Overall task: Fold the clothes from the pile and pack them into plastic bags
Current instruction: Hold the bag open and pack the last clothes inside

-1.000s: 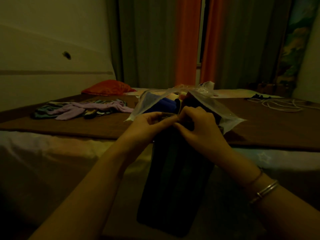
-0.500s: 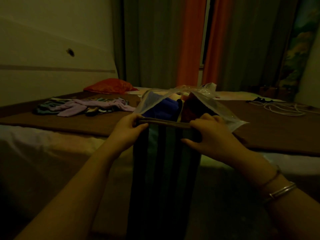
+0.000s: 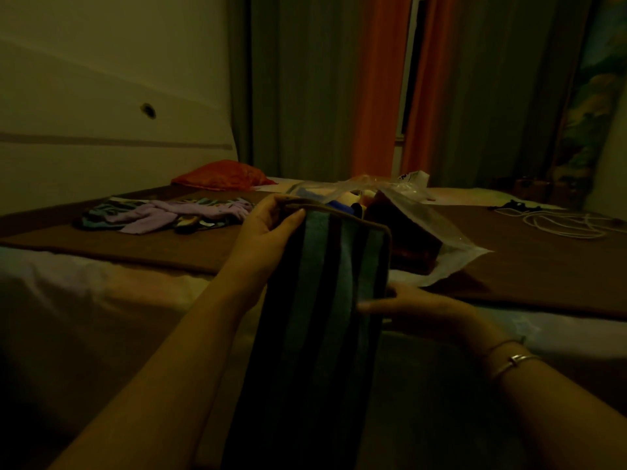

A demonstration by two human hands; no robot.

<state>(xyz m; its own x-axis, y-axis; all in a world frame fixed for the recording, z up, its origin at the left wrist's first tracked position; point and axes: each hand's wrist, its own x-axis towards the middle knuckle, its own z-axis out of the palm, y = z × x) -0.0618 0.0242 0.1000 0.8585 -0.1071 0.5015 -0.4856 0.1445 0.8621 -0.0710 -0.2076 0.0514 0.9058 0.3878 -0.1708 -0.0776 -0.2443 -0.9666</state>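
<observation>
Room dim; detail limited.

My left hand (image 3: 268,232) grips the top left corner of the striped cloth (image 3: 325,317), thumb on the near face, fingers curled behind the hem. My right hand (image 3: 417,308) is at the cloth's right edge about halfway down, fingers reaching onto the near face; it looks like a light pinch on the edge, but the thumb is hidden, so I cannot tell whether it really grips. The cloth hangs upright between my hands, in front of the plastic bag (image 3: 437,228), which lies on the bed (image 3: 169,245) with its mouth toward me and dark and blue clothes already inside. The unfolded pile (image 3: 163,217) is well apart, to the left.

Step in hand, as I judge it: folding the striped cloth before it goes into the bag.

Notes for doing it well:
- Keep the top hem taut and level so the stripes run straight.
- Bring edge to edge, matching the stripes as a guide.
- Fold narrower than the bag's mouth, or it will bunch at the opening.
- Lay it flat on the bed for the last fold; the fabric looks thick and will spring open in the air.

Writing: a white scrap (image 3: 412,178) behind the bag carries a dark mark, not legible. No brands or labels readable elsewhere.
</observation>
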